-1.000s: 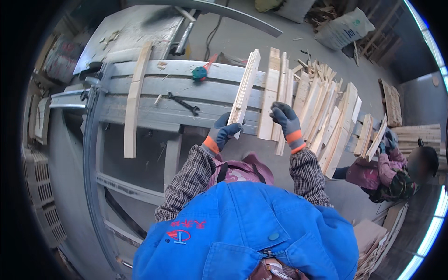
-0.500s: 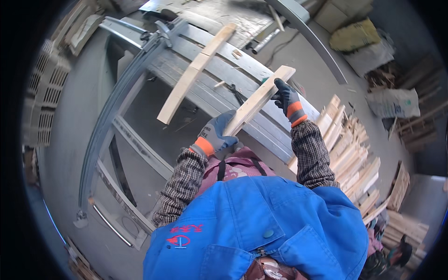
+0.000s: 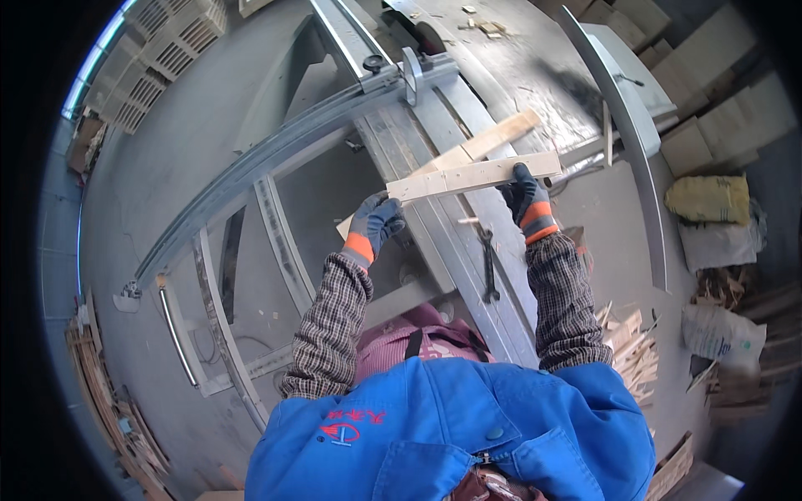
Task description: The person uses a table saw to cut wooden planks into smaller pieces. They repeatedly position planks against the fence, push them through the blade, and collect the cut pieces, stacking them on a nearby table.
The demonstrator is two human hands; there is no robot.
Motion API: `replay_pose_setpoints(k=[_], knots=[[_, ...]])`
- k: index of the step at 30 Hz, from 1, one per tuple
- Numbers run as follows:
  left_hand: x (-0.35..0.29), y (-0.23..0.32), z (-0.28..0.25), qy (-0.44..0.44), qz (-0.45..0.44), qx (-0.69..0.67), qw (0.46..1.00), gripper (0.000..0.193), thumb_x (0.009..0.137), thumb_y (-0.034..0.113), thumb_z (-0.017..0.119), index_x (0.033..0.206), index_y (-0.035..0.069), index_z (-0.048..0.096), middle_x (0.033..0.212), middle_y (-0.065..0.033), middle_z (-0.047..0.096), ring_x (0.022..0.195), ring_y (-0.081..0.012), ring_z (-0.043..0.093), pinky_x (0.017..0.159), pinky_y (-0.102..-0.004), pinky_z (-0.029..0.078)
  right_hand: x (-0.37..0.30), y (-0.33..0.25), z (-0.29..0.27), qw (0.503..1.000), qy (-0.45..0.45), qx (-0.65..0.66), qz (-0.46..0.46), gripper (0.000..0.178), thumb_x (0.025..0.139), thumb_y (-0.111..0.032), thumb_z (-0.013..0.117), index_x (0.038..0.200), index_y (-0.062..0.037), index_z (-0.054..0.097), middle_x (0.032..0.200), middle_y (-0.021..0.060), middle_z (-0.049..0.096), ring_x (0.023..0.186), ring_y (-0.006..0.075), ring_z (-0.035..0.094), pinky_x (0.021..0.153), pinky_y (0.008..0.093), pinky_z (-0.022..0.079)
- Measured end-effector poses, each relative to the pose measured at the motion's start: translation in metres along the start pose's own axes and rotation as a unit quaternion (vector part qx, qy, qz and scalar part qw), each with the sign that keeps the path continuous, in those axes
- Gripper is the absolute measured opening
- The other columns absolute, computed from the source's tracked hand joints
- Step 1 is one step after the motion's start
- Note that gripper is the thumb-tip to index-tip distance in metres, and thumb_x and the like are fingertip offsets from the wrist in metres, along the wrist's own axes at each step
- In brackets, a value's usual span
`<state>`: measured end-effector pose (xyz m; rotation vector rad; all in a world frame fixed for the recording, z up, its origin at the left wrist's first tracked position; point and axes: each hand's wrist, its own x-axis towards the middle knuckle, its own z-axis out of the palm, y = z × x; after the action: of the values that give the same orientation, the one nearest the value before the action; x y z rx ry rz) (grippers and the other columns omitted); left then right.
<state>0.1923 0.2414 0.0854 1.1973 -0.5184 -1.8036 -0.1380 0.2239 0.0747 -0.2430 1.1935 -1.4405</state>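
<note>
Both my hands, in grey-blue gloves with orange cuffs, hold a short pale wooden board [image 3: 472, 176] nearly level across my front. Its left end is gripped by my left hand [image 3: 373, 221], fingers curled round it. Near the right end, my right hand [image 3: 525, 196] is closed on the board's lower edge. Beyond and partly beneath it, a second wooden board [image 3: 493, 139] lies slantwise over the metal saw table [image 3: 418, 146]. Part of that board is hidden by the one I hold.
An open-ended wrench [image 3: 488, 265] lies on the table near my right hand. A long metal rail [image 3: 292, 154] curves along the left. Split wood pieces [image 3: 631, 351] are heaped at the right, with a yellow sack [image 3: 708, 199] farther off. Plastic crates [image 3: 159, 63] stand far left.
The held board has turned from a steep slant to nearly level, over the second board. My view has swung right, and the wrench now shows fully.
</note>
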Motion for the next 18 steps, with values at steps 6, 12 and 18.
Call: replay_pose_setpoints(k=[6, 12, 18], knots=[[0.127, 0.021, -0.020, 0.195, 0.321, 0.340, 0.862, 0.048, 0.081, 0.016, 0.078, 0.121, 0.001, 0.057, 0.106, -0.0088, 0.065, 0.092, -0.0152, 0.059, 0.082, -0.0305, 0.049, 0.081, 0.013, 0.045, 0.999, -0.029, 0.033, -0.010, 0.036, 0.089, -0.023, 0.069, 0.114, 0.0009, 0.059, 0.102, 0.0131, 0.066, 0.089, 0.0247, 0.066, 0.075, 0.0343, 0.058], [0.213, 0.095, 0.092, 0.048, 0.193, 0.525, 0.828, 0.071, 0.073, 0.034, 0.080, 0.129, 0.000, 0.054, 0.128, -0.0231, 0.058, 0.118, -0.0352, 0.056, 0.100, -0.0401, 0.044, 0.150, 0.010, 0.064, 0.999, 0.015, -0.003, -0.028, 0.037, 0.088, -0.023, 0.071, 0.114, 0.0002, 0.059, 0.101, 0.0149, 0.066, 0.089, 0.0275, 0.066, 0.072, 0.0337, 0.059], [0.276, 0.075, 0.107, 0.129, 0.191, 0.415, 0.880, 0.082, 0.072, 0.039, 0.079, 0.135, -0.005, 0.049, 0.132, -0.0263, 0.055, 0.121, -0.0385, 0.054, 0.101, -0.0403, 0.043, 0.199, 0.009, 0.082, 0.999, 0.000, -0.040, -0.003, 0.043, 0.087, -0.028, 0.072, 0.114, 0.0034, 0.058, 0.100, 0.0188, 0.066, 0.089, 0.0290, 0.067, 0.076, 0.0334, 0.059]])
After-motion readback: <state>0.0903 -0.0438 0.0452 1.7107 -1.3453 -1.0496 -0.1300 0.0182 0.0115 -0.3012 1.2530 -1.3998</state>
